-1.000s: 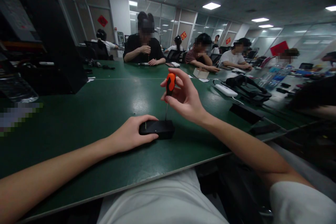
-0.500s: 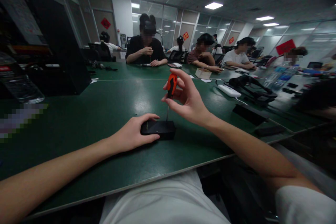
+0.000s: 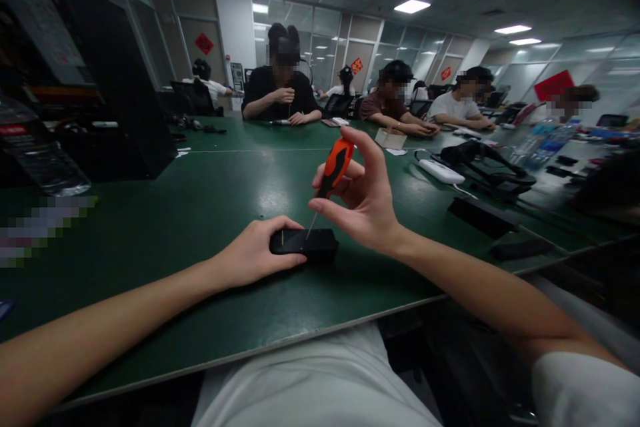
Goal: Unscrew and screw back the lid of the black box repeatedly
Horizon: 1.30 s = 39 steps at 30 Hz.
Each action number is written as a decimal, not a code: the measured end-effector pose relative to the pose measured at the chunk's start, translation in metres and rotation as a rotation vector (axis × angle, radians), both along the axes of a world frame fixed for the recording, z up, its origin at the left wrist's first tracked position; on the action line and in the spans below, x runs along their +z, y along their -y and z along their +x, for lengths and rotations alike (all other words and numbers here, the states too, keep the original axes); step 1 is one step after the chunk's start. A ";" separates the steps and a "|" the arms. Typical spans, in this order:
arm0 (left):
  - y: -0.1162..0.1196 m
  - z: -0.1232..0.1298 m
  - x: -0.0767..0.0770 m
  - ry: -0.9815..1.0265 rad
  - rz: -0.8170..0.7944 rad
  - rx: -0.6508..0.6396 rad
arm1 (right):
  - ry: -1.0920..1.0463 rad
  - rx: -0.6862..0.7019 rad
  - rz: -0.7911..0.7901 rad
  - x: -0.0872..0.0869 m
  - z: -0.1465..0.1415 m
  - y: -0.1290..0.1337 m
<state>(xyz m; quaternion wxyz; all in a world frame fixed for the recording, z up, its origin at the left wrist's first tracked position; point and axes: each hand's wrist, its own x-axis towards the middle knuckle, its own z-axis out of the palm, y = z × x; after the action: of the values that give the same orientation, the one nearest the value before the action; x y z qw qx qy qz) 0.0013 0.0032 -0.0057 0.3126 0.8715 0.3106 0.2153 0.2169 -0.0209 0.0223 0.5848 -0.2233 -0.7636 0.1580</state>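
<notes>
My left hand [image 3: 254, 248] grips the left end of a small black box-shaped device [image 3: 321, 247], thumb along its near side and fingers over the far side. The device lies on the green table [image 3: 215, 193]. Above it, my right hand [image 3: 365, 193] is closed on the orange and black handle of a screwdriver [image 3: 337, 163]. The screwdriver leans, its handle tilted to the right and its thin metal shaft running down to the left. Its tip is at the top of the device, close to my left fingers; whether it touches is hard to tell.
A black case [image 3: 90, 73] and a water bottle [image 3: 43, 153] stand at the left. To the right lie a white power strip [image 3: 440, 171], a black strapped headset [image 3: 487, 167] and a black angled piece [image 3: 483, 217]. Across the table sit several people, with a small box [image 3: 391, 139] before them.
The screwdriver has gone from nearly upright to tilted, handle moving right and tip shifting left along the device. My left hand keeps its hold.
</notes>
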 end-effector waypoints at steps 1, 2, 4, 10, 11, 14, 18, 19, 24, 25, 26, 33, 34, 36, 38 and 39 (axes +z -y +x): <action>0.000 0.000 -0.001 0.004 0.001 -0.001 | 0.002 0.003 -0.006 -0.001 -0.001 0.000; -0.001 0.000 -0.001 0.007 -0.001 -0.003 | 0.008 0.002 -0.015 -0.003 -0.001 0.000; -0.001 0.000 -0.002 0.009 -0.006 -0.004 | 0.023 0.009 -0.032 -0.005 -0.001 -0.002; -0.001 0.000 -0.002 0.004 -0.027 0.000 | 0.044 0.032 -0.038 -0.008 -0.002 -0.005; -0.001 0.000 -0.002 0.006 -0.030 -0.001 | 0.047 0.031 -0.034 -0.008 -0.002 -0.005; -0.001 -0.001 -0.002 0.014 -0.032 -0.009 | 0.066 0.018 -0.025 -0.009 -0.002 -0.003; -0.002 0.000 -0.003 0.012 -0.029 -0.004 | 0.077 0.013 -0.010 -0.010 -0.001 -0.002; -0.002 0.000 -0.003 0.012 -0.030 -0.002 | 0.078 0.021 -0.008 -0.011 -0.001 -0.002; -0.002 0.000 -0.004 0.007 -0.015 -0.009 | 0.061 0.075 0.019 -0.009 -0.002 -0.004; -0.002 -0.001 -0.004 0.007 -0.007 -0.012 | 0.050 0.085 0.027 -0.008 -0.002 -0.004; -0.001 -0.001 -0.005 0.007 0.004 -0.017 | 0.042 0.094 0.029 -0.007 -0.002 -0.004; 0.004 0.004 -0.004 0.142 0.269 -0.091 | 0.153 0.167 -0.157 0.007 0.003 0.004; 0.005 0.005 -0.004 0.173 0.310 -0.111 | 0.158 0.171 -0.162 0.007 0.003 0.004; 0.009 0.009 -0.003 0.216 0.355 -0.144 | 0.144 0.166 -0.139 0.007 0.003 0.003; 0.010 0.010 -0.004 0.222 0.365 -0.160 | 0.120 0.137 -0.108 0.005 0.003 0.001; 0.011 0.011 -0.004 0.214 0.364 -0.168 | 0.109 0.123 -0.103 0.005 0.003 0.000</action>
<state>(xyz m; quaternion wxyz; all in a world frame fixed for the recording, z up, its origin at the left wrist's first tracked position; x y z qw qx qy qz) 0.0123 -0.0076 -0.0100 0.1982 0.9085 0.1581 0.3322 0.2194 -0.0210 0.0275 0.5193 -0.2142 -0.7974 0.2203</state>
